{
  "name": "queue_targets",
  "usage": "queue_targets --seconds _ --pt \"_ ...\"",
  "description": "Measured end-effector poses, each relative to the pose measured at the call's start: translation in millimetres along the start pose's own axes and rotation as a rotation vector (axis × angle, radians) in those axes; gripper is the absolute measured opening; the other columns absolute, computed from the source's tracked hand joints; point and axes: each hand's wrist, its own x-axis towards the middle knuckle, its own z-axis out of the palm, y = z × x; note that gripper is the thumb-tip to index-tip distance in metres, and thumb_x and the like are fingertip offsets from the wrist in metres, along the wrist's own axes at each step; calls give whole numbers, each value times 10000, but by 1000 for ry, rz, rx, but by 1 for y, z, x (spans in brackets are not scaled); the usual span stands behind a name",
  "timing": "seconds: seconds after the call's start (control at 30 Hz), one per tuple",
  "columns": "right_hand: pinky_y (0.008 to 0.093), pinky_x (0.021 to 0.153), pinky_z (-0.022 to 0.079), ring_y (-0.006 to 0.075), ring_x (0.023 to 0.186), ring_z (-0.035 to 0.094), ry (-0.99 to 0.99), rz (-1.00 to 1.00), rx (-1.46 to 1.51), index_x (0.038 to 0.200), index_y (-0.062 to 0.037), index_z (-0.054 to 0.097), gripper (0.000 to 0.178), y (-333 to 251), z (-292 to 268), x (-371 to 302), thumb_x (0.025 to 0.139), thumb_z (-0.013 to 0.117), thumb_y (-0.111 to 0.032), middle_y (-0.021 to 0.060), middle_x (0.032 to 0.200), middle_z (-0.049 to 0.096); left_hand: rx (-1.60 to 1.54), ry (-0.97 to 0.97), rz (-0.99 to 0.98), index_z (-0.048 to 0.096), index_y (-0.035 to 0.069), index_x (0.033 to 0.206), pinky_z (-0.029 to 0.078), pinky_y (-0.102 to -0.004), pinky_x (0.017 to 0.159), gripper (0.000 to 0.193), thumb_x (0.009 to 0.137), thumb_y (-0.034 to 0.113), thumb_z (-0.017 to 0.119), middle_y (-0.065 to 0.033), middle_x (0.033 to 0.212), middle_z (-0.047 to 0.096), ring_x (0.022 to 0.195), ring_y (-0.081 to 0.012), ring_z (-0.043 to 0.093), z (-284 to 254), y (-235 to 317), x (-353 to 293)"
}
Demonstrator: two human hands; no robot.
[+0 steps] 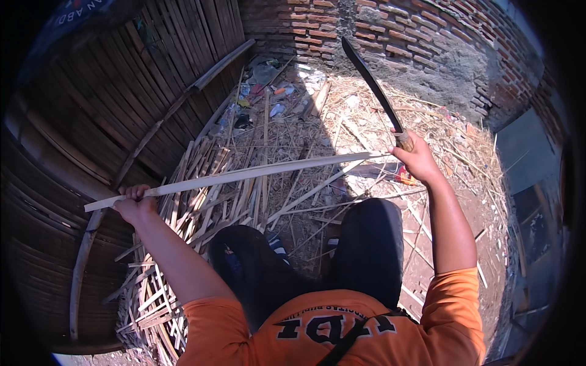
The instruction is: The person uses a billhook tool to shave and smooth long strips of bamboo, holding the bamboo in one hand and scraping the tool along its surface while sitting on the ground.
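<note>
steadying pale strip [244, 173] beyond knees [371, 238] seemed to call for firm ends: left hand [137, 208] wrapped near left end; right hand [416, 157] closed round machete [375, 85] handle, strip's right end at thumb, pinch unclear. blade best pointed away. slatted wall [79, 116] crowded left; more room right, before brick wall [421, 39].

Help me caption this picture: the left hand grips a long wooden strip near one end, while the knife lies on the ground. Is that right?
Not quite: the knife is not lying on the ground. The head view shows the right hand holding it by its handle. The left hand does grip the long wooden strip near one end.
</note>
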Motion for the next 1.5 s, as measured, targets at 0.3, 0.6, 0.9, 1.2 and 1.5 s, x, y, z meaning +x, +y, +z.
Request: queue_targets --seconds 0.3,0.6,0.9,1.2,1.5 --pt "319 926 512 145 1001 650 -770 27 -47 1324 -36 647 481 -89 97 11 867 779 -105 53 1121 715 148 -137 -75 520 110 904 361 -273 508 513 1084 562 358 30 658 370 550 -117 356 73 0 -47" --pt "355 824 579 210 916 749 -943 -15 103 1103 37 565 337 -100 146 10 887 779 -108 145 975 734 243 -178 -90 537 75 1144 504 -401 761 524 1088 565 360 -60 961 556 799 -192 551 119 -43 -36" --pt "307 817 580 178 886 724 -508 127 523 1127 -9 546 291 -74 191 22 921 740 -76 127 996 731 1406 -910 143 497 82 1442 505 -303 853 549 929 33 684 -83 1324 519 1062 -145 591 -15 -150 -185" --pt "287 682 551 140 737 682 -213 215 707 1062 -21 602 211 -54 235 39 940 737 -128 102 942 749 1251 -803 -798 560 29 1312 532 -265 635 377 1043 285 625 -70 1058 669 857 -134 678 -59 -193 -257" --pt "295 722 536 138 812 692 -15 111 446 1050 -10 634 265 -45 257 24 908 775 -184 70 891 725 1132 -809 -804 611 23 1241 537 -262 739 299 1019 216 669 -42 1029 680 863 -111 671 -64 -200 -258"
